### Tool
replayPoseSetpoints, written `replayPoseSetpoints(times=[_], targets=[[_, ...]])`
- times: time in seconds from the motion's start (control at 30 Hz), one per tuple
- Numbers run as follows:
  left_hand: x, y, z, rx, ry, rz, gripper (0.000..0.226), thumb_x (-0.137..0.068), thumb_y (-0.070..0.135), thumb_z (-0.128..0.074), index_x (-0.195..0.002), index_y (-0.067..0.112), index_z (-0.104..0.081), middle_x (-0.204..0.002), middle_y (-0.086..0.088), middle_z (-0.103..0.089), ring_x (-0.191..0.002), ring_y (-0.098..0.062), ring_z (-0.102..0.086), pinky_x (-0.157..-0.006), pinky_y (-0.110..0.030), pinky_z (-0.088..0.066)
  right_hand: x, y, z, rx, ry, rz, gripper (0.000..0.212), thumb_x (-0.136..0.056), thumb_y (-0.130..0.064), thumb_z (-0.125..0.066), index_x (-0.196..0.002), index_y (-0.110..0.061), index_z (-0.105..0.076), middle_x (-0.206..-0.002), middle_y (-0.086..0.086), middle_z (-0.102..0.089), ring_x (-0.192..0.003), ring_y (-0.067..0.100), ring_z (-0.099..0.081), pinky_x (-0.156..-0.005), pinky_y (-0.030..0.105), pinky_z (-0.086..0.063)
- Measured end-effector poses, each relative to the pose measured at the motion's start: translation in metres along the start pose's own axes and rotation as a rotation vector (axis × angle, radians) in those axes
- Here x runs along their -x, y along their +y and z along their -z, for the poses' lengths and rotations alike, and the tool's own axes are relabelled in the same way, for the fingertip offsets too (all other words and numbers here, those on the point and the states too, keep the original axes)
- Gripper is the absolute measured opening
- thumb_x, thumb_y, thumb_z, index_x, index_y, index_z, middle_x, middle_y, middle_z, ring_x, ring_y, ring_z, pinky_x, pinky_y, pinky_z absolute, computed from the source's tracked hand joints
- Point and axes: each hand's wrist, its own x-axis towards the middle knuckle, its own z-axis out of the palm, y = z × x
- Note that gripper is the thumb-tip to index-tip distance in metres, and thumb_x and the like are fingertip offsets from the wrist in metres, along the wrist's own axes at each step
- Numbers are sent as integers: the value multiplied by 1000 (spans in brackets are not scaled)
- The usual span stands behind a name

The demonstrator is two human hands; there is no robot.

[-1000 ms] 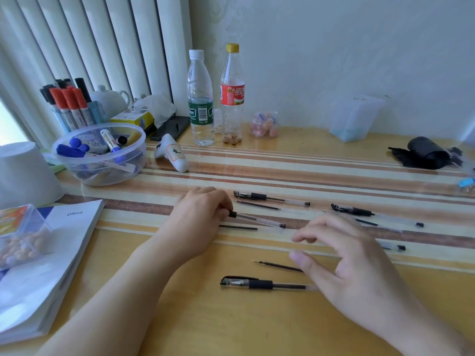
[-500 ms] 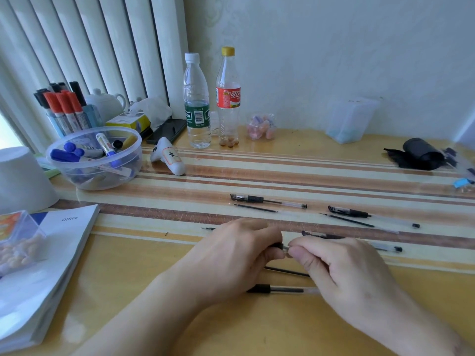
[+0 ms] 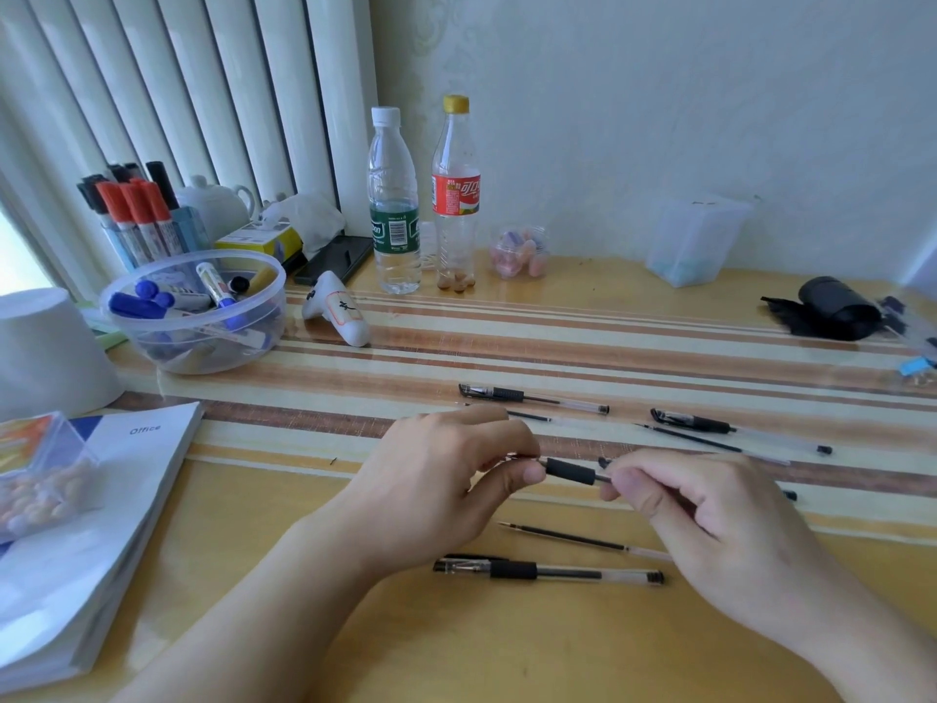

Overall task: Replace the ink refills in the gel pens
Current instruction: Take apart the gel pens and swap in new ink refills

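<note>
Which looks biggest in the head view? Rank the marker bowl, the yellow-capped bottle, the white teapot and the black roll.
1. Marker bowl
2. Yellow-capped bottle
3. Black roll and white teapot: alike, and the teapot is partly hidden, so unranked.

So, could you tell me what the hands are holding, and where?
One gel pen: left hand pinches its tip end, right hand grips the barrel beside the black grip.

The table [image 3: 456, 652] is yellow-tan wood, and a mat [image 3: 608, 357] of cream and brown stripes runs across it. The gel pens [image 3: 550, 570] have clear barrels with black grips and caps, and one bottle [image 3: 455, 195] has a red label and yellow cap while the other [image 3: 393, 205] has a green label and white cap. Red-capped markers [image 3: 134, 210] stand by a clear bowl [image 3: 192, 347] holding blue ones.
</note>
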Motion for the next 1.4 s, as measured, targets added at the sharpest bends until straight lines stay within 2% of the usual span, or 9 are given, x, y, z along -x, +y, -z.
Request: replayPoseSetpoints(times=[0.23, 0.37, 0.47, 0.67, 0.83, 1.0, 1.2, 1.3, 1.4], targets=[[1, 3, -5, 46, -32, 4, 28, -97, 39, -40, -79, 22, -53, -73, 7, -51, -67, -15, -48, -57, -37, -45, -2, -3, -2, -34, 140, -25, 25, -75, -54, -62, -87, -37, -76, -77, -30, -71, -65, -5, -68, -62, 20, -54], [-2, 2, -4, 75, 34, 17, 23, -97, 40, -41, -74, 36, -43, -70, 13, -47, -66, -14, -49, -57, -38, -46, -1, -7, -3, -57, 117, -13, 30, -83, -57, -57, -93, -34, -74, -82, -26, -71, -77, -5, -68, -63, 18, -55], [-1, 2, -4, 74, 51, 12, 24, -97, 41, -41, -74, 38, -40, -67, 15, -45, -64, -13, -48, -56, -38, -45, -2, -8, -4, 62, 92, 26, 38, -90, -55, -44, -90, -31, -73, -76, -24, -68, -63, 2, -64, -49, 24, -51], [-1, 1, -6, 86, 35, 3, 28, -98, 40, -42, -76, 27, -52, -71, 9, -50, -67, -15, -51, -58, -39, -45, 0, -7, -4, 96, 76, 8, 28, -76, -62, -60, -86, -38, -52, -73, -29, -57, -43, 10, -48, -44, 14, -36], [-2, 2, -5, 191, 51, 23, 30, -98, 35, -47, -75, 20, -58, -68, 8, -50, -67, -15, -50, -59, -37, -43, -1, -8, -5, 89, 106, 80, 29, -93, -49, -44, -94, -33, -68, -74, -21, -67, -60, 4, -63, -48, 30, -51], [-3, 2, -6, 214, 42, 28, 30, -97, 34, -48, -75, 18, -59, -68, 6, -52, -67, -16, -52, -59, -39, -44, -1, -9, -4, 122, 116, 20, 16, -77, -42, -68, -80, -34, -54, -66, -33, -51, -50, 8, -45, -43, 16, -35], [-3, 2, -3, 211, 39, 39, 14, -91, 17, -58, -79, 16, -64, -71, 8, -58, -68, -14, -55, -58, -24, -44, -1, -12, -1, 159, 17, -1, 32, -78, -56, -54, -101, -36, -65, -78, -29, -58, -75, -13, -55, -54, 11, -43], [-4, -8, 8, 186, 86, 103, 11, -90, 13, -59, -81, 18, -64, -67, 15, -56, -60, -5, -51, -56, -12, -34, -3, -5, 5, 295, -7, -51, 21, -82, -51, -53, -94, -38, -65, -79, -30, -60, -72, -16, -54, -49, 7, -35], [-2, -31, 24, 88, 109, 307, 12, -94, 26, -53, -85, 29, -59, -59, 26, -56, -47, -5, -42, -50, -20, -30, -6, 16, 15, 417, 13, -164, 15, -87, -38, -56, -99, -34, -64, -78, -27, -55, -66, -6, -50, -50, 17, -34]])
